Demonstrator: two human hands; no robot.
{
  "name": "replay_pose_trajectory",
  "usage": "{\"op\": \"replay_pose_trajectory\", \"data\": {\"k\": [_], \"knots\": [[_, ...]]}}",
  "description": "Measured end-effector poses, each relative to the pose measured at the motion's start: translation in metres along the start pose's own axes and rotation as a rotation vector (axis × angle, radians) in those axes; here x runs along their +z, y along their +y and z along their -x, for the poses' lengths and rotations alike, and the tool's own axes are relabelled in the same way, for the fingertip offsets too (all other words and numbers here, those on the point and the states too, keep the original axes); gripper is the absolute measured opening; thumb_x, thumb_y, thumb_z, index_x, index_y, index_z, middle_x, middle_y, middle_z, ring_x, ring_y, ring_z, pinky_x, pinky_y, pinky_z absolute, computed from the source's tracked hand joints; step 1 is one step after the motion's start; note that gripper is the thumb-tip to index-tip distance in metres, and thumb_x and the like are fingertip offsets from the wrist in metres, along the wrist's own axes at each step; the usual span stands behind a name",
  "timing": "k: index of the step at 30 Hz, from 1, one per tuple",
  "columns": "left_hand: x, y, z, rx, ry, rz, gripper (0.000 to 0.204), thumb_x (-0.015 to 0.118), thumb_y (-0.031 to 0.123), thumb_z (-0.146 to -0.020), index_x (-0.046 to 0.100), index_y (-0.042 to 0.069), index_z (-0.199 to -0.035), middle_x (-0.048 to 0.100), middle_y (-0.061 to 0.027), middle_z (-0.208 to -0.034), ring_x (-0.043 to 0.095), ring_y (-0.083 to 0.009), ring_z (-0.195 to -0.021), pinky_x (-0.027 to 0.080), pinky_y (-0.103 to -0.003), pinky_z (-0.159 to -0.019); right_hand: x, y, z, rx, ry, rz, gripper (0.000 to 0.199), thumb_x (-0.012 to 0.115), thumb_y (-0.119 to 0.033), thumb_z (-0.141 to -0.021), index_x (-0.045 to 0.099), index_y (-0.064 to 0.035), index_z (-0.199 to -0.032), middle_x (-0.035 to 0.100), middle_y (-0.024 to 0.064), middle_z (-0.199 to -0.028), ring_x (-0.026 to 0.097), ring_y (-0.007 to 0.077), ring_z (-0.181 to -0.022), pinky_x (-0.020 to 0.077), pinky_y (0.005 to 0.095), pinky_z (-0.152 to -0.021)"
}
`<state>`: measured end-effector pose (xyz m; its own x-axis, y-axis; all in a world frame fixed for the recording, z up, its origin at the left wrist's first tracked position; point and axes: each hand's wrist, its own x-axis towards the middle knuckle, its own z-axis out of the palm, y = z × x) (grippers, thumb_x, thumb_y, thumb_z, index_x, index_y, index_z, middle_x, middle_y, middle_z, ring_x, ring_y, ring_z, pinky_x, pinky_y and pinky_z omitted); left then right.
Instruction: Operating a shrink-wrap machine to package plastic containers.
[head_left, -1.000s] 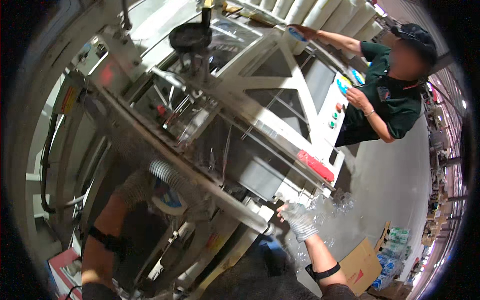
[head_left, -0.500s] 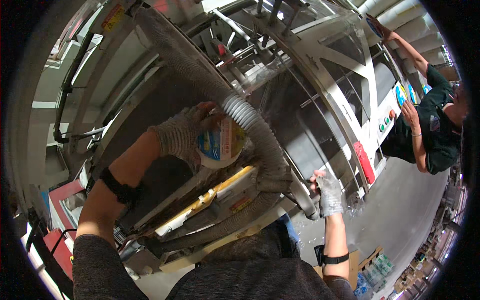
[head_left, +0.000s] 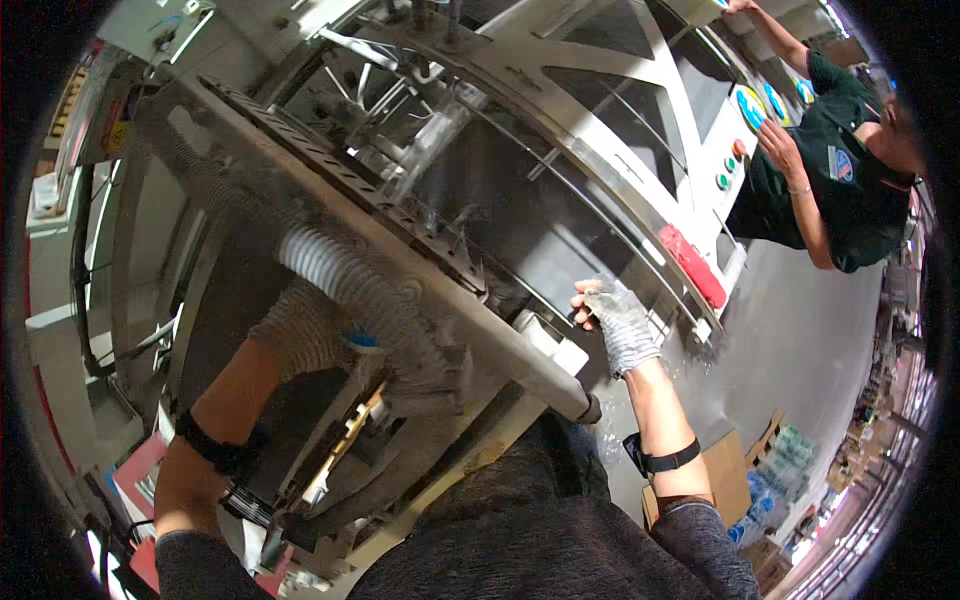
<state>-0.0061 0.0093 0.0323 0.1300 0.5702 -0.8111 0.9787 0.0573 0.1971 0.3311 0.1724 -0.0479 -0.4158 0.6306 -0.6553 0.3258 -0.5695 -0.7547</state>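
Note:
My left hand (head_left: 305, 325), in a grey knit glove, reaches in beneath a ribbed grey hose (head_left: 325, 265) at the machine's near side. Its fingers are hidden behind the hose. A blue bit of a round labelled pack (head_left: 362, 338) shows beside them, and the hand appears closed on it. My right hand (head_left: 620, 325) wears a grey glove with bare fingertips. It is held near the machine's metal edge with the fingers curled; whether anything small is in them cannot be made out. White blocks (head_left: 550, 345) sit just left of it on the machine.
At the right another person (head_left: 850, 170) in a dark shirt stands by a panel with green and red buttons (head_left: 725, 180). Round blue-and-yellow packs (head_left: 750, 108) lie there. A white slanted frame with a red strip (head_left: 692, 267) crosses ahead. Cardboard (head_left: 720, 470) stands on the floor.
My view has shifted. The left hand has gone lower behind the hose, and the round pack, plain to see before, is now mostly hidden. The right hand sits higher, closer to the machine.

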Motion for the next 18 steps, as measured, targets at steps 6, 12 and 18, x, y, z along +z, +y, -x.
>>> {"op": "replay_pose_trajectory", "data": {"k": [6, 12, 18], "knots": [[0.025, -0.019, 0.006, 0.134, 0.539, 0.074, 0.088, 0.078, 0.036, -0.053, 0.037, 0.017, -0.128, 0.024, -0.0142, -0.138, 0.022, -0.0336, -0.128, 0.025, -0.044, -0.103, -0.014, 0.008, 0.015, 0.045, 0.128, -0.027, 0.022, 0.057, -0.011, -0.081, 0.057, 0.0028, -0.098, 0.06, 0.0086, -0.074, 0.054, 0.0108, -0.056, 0.042, 0.0196, -0.048], [0.019, -0.007, -0.014, 0.205, 0.624, -0.068, 0.096, 0.079, 0.03, -0.051, 0.031, 0.014, -0.132, 0.018, -0.0167, -0.14, 0.019, -0.0354, -0.129, 0.027, -0.046, -0.102, -0.065, 0.03, 0.057, -0.018, 0.273, -0.022, 0.022, 0.058, -0.015, -0.083, 0.054, 0.0009, -0.098, 0.057, 0.0073, -0.071, 0.052, 0.0113, -0.052, 0.043, 0.0218, -0.045], [0.093, -0.058, 0.009, 0.232, 0.785, -0.127, 0.08, 0.058, 0.052, -0.076, 0.023, 0.012, -0.136, 0.028, -0.012, -0.138, 0.03, -0.0358, -0.124, 0.013, -0.051, -0.106, -0.094, -0.018, 0.101, -0.374, 0.675, 0.014, 0.021, 0.058, -0.025, -0.084, 0.06, -0.0045, -0.086, 0.05, -0.0005, -0.058, 0.044, 0.0064, -0.046, 0.0343, 0.0187, -0.04]]}}
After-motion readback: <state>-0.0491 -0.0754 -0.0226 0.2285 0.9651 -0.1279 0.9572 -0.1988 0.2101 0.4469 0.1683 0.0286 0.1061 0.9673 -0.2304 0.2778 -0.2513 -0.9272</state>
